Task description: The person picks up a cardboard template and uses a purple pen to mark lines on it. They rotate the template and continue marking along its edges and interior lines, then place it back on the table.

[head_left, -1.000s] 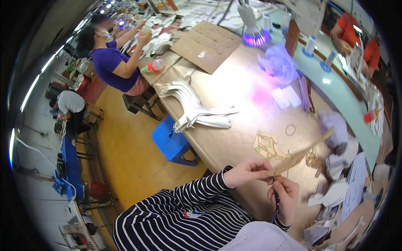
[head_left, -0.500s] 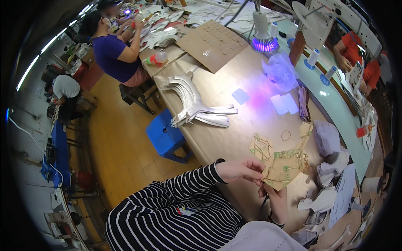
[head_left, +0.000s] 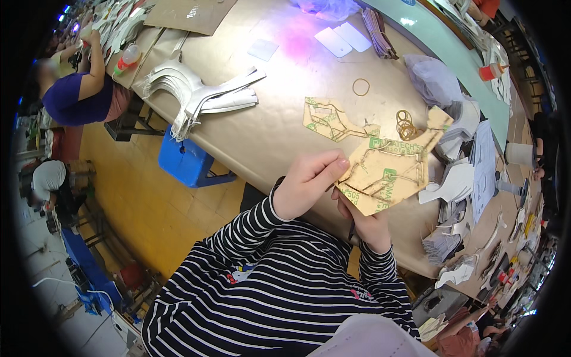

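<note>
A tan board template (head_left: 380,172) with cut slots and green print is tilted up between my hands over the table's near edge. My left hand (head_left: 309,181) pinches its left corner between thumb and fingers. From below, my right hand (head_left: 367,223) grips the lower left edge, its fingers partly hidden behind the board. A thin dark stick-like tool (head_left: 351,228) shows beside the right fingers; its kind is unclear. A second, smaller slotted template (head_left: 333,121) lies flat just beyond. Several rubber bands (head_left: 406,126) rest past the held board, and a single rubber band (head_left: 360,87) lies farther off.
White cut pieces (head_left: 196,95) are stacked at the table's left edge, above a blue stool (head_left: 184,160). Pale cards (head_left: 342,40) lie at the back. Plastic bags (head_left: 431,77), more cut pieces (head_left: 455,184) and thread spools (head_left: 520,153) crowd the right. A co-worker (head_left: 80,98) sits far left.
The view has shifted, so the table's things appear higher and farther left. Both hands still hold the template, which now appears larger and more face-on.
</note>
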The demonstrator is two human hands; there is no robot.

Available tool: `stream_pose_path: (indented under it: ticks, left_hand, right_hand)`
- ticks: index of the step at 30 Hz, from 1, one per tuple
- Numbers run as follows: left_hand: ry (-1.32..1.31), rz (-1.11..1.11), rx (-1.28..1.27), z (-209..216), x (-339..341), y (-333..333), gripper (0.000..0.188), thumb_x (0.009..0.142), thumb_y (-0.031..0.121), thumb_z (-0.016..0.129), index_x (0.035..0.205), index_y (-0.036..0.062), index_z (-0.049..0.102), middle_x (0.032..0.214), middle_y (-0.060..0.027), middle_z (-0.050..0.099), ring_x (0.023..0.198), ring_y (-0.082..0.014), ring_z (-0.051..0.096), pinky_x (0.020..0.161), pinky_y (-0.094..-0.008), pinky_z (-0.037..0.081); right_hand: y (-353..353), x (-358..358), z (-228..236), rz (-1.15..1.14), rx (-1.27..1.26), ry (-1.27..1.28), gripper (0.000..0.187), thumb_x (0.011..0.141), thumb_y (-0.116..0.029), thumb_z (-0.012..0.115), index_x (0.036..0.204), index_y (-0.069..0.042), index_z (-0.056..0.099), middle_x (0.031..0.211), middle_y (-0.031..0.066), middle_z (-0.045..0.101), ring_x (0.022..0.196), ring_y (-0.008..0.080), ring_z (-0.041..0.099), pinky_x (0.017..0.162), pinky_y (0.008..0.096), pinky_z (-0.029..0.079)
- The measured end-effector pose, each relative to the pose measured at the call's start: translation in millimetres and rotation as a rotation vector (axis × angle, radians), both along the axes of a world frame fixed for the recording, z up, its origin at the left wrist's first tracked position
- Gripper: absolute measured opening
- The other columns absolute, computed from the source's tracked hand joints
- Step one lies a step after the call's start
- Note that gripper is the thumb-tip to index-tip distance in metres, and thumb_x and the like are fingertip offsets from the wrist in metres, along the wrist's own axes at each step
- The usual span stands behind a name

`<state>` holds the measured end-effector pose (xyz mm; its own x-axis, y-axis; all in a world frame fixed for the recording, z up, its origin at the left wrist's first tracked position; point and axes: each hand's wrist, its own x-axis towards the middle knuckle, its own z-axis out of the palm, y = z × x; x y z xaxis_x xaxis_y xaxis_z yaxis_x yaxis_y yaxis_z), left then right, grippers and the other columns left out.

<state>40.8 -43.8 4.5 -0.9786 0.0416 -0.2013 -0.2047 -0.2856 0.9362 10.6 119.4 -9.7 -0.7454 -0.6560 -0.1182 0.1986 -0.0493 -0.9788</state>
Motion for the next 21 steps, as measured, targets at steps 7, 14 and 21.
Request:
stream_pose_path:
  ticks: [7,14,21]
  left_hand:
    - [0.026,-0.041,0.202,3,4,3,0.031,0.099,0.021,0.044,0.076,0.0021,0.053,0.062,0.0024,0.046,0.055,-0.0045,0.043,0.052,-0.0198,0.037]
    - [0.031,0.039,0.202,-3,7,13,0.035,0.1,0.026,0.043,0.078,0.0018,0.056,0.062,0.0033,0.046,0.052,-0.0038,0.042,0.048,-0.0187,0.034]
    - [-0.045,0.095,0.341,0,12,17,0.035,0.1,0.031,0.041,0.086,0.0024,0.057,0.068,0.0056,0.048,0.056,-0.0004,0.039,0.048,-0.0164,0.03]
  right_hand:
    - [4,9,0,0.034,0.076,0.062,0.015,0.086,-0.007,0.057,0.099,0.0,0.059,0.088,0.0078,0.062,0.081,0.0154,0.058,0.069,0.0241,0.047]
    - [13,17,-7,0.065,0.27,0.303,0.014,0.086,-0.004,0.055,0.099,0.0,0.059,0.089,0.0067,0.061,0.082,0.0155,0.057,0.072,0.025,0.047]
    - [3,34,-11,-0.042,0.211,0.299,0.012,0.093,-0.011,0.049,0.095,-0.002,0.056,0.078,0.0017,0.055,0.06,0.0055,0.044,0.052,0.0189,0.033]
